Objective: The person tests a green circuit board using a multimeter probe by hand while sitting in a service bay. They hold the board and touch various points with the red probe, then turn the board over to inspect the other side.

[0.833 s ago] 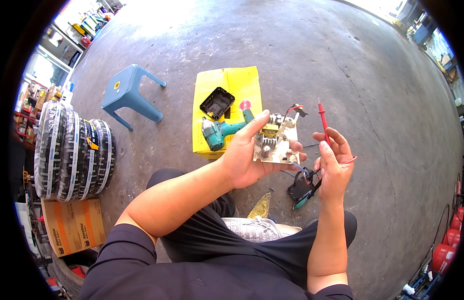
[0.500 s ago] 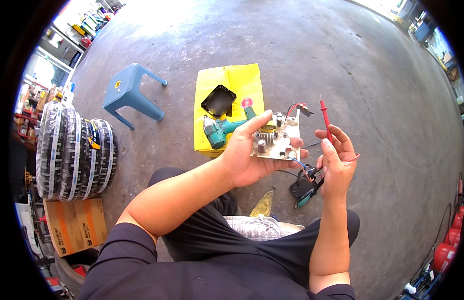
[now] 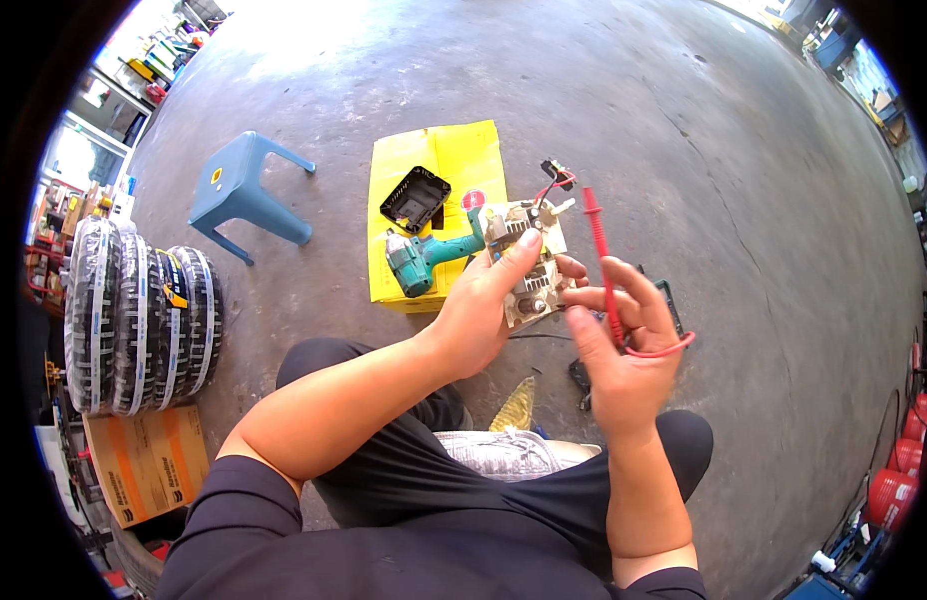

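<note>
My left hand grips a pale circuit board crowded with components, the thumb across its face and the fingers behind. Red and black wires with a small black part stick out from the board's far end. My right hand holds a red test probe upright between its fingers, the red lead looping beside them. Its fingertips are at the board's near right edge; whether they pinch anything there is hard to tell. Partly hidden behind that hand is a green-edged dark device.
A yellow box on the concrete floor carries a teal cordless power tool and an open black plastic shell. To the left are a blue stool, wrapped tyres and a cardboard box. Red containers stand far right.
My right hand has moved left to the board's edge with the probe. The board has turned in my left hand, and the wires at its far end have swung left.
</note>
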A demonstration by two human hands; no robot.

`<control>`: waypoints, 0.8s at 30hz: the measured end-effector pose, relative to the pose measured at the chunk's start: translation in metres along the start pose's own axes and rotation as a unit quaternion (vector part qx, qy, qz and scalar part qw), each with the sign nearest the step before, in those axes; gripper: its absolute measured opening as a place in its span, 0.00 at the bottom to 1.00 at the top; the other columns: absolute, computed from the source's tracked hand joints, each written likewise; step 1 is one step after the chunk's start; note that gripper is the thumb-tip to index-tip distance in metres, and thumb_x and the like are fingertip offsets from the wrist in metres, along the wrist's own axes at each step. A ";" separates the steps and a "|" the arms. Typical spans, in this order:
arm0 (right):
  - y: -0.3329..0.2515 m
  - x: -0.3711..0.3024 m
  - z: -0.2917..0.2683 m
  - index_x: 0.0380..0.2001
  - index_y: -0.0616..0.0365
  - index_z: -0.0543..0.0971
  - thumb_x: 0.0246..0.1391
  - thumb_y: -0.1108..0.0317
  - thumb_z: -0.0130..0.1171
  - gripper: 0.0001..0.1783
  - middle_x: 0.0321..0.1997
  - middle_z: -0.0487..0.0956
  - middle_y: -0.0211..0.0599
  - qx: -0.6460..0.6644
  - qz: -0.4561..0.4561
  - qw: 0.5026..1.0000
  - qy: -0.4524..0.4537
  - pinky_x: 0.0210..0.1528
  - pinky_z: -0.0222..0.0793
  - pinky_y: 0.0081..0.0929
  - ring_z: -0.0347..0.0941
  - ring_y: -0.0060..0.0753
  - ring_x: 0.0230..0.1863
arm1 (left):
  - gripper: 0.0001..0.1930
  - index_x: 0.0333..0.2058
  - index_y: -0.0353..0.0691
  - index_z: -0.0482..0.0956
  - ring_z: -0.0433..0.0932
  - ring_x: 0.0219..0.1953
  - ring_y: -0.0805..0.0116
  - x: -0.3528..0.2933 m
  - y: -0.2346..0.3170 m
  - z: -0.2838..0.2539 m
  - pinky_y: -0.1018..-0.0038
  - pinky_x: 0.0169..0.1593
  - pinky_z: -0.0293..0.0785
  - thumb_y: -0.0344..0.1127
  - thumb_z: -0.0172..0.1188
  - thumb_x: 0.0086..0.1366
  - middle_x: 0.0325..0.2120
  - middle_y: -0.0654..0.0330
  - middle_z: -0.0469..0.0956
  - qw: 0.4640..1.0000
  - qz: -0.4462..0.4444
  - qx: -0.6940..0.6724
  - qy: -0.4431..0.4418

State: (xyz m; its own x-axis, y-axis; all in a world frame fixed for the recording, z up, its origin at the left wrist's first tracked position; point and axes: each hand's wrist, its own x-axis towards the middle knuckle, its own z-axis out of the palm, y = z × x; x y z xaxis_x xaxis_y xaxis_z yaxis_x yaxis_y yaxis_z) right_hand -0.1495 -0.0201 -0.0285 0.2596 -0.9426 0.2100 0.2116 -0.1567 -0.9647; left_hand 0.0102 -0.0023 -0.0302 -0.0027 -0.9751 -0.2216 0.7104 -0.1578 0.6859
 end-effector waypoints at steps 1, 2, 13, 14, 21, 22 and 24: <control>-0.001 -0.001 0.002 0.57 0.62 0.72 0.53 0.82 0.65 0.28 0.44 0.84 0.39 0.004 0.013 1.000 -0.006 0.29 0.65 0.10 0.75 0.10 0.32 | 0.17 0.52 0.41 0.72 0.78 0.44 0.72 -0.001 -0.001 0.000 0.72 0.49 0.75 0.47 0.47 0.76 0.42 0.60 0.79 0.999 0.009 0.032 0.016; -0.002 -0.003 0.004 0.57 0.61 0.72 0.52 0.82 0.66 0.28 0.44 0.84 0.39 0.004 0.035 0.999 -0.013 0.28 0.64 0.09 0.75 0.09 0.32 | 0.17 0.52 0.42 0.72 0.77 0.43 0.74 -0.002 -0.003 0.000 0.74 0.48 0.74 0.48 0.48 0.76 0.42 0.62 0.78 0.998 0.024 0.061 0.024; -0.009 -0.006 0.011 0.54 0.62 0.74 0.52 0.83 0.66 0.25 0.41 0.84 0.39 0.055 0.167 0.984 0.005 0.35 0.68 0.08 0.77 0.13 0.37 | 0.22 0.62 0.37 0.65 0.74 0.56 0.64 -0.006 -0.003 -0.004 0.64 0.61 0.71 0.44 0.38 0.79 0.53 0.52 0.75 0.984 0.074 0.156 -0.053; -0.009 -0.007 0.012 0.54 0.62 0.74 0.52 0.83 0.66 0.25 0.41 0.84 0.39 0.062 0.165 0.984 0.011 0.35 0.68 0.08 0.77 0.13 0.37 | 0.22 0.62 0.37 0.65 0.74 0.56 0.64 -0.006 -0.003 -0.004 0.64 0.61 0.71 0.45 0.38 0.79 0.53 0.52 0.75 0.982 0.076 0.163 -0.055; -0.005 -0.010 0.016 0.54 0.62 0.74 0.52 0.83 0.66 0.25 0.42 0.85 0.39 0.053 0.129 0.990 0.025 0.29 0.63 0.07 0.72 0.07 0.28 | 0.24 0.61 0.34 0.66 0.75 0.56 0.63 -0.004 -0.002 -0.004 0.62 0.62 0.69 0.47 0.37 0.79 0.53 0.51 0.75 0.984 0.097 0.139 -0.061; -0.004 -0.010 0.016 0.54 0.62 0.74 0.52 0.83 0.66 0.25 0.42 0.85 0.39 0.044 0.125 0.991 0.023 0.27 0.61 0.07 0.70 0.05 0.26 | 0.25 0.61 0.34 0.66 0.75 0.56 0.63 -0.004 -0.002 -0.004 0.62 0.62 0.69 0.47 0.37 0.78 0.53 0.51 0.75 0.984 0.097 0.133 -0.061; -0.002 -0.012 0.017 0.54 0.61 0.74 0.52 0.83 0.66 0.25 0.42 0.85 0.38 0.047 0.112 0.992 0.021 0.26 0.59 0.06 0.67 0.04 0.24 | 0.25 0.61 0.34 0.66 0.75 0.56 0.62 -0.004 -0.001 -0.004 0.62 0.62 0.68 0.47 0.37 0.78 0.53 0.51 0.75 0.983 0.100 0.141 -0.061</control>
State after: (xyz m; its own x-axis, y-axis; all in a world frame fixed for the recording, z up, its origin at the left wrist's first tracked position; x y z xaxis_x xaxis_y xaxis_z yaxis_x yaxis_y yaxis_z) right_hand -0.1367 -0.0039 -0.0266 0.2699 -0.9627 -0.0162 0.2409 0.0838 -0.9669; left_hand 0.0125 0.0022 -0.0329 0.0201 -0.9997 0.0112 0.4824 0.0195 0.8758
